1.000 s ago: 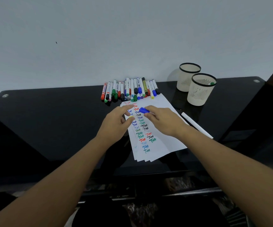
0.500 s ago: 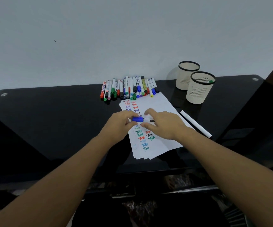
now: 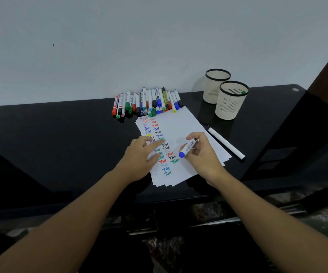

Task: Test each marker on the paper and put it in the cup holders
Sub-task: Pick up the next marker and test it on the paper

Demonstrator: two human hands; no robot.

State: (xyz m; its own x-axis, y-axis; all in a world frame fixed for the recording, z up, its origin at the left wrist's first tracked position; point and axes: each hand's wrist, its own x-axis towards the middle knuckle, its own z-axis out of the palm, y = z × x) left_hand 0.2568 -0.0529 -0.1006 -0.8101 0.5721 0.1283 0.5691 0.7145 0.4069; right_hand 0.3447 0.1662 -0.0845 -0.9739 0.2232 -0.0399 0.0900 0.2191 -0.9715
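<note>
Blue marker (image 3: 186,148) is pinched in the right hand (image 3: 202,154), cap end pointing near-left, just over the paper (image 3: 179,131) full of colored "Test" scribbles. Left hand (image 3: 139,156) lies on the sheets with its fingers straight, pinning them down. Rest of the markers (image 3: 147,103) sit in a row at the far edge; two cup holders (image 3: 231,100) to the far right, a white marker (image 3: 226,143) lying on the black table (image 3: 60,134) just right of the paper

dim, cool, even light, glossy black table (image 3: 60,146) mirroring the cups at 2 o'clock, soft shadow on the wall (image 3: 120,46) behind them, wide-angle bending at edges, slightly soft focus
</note>
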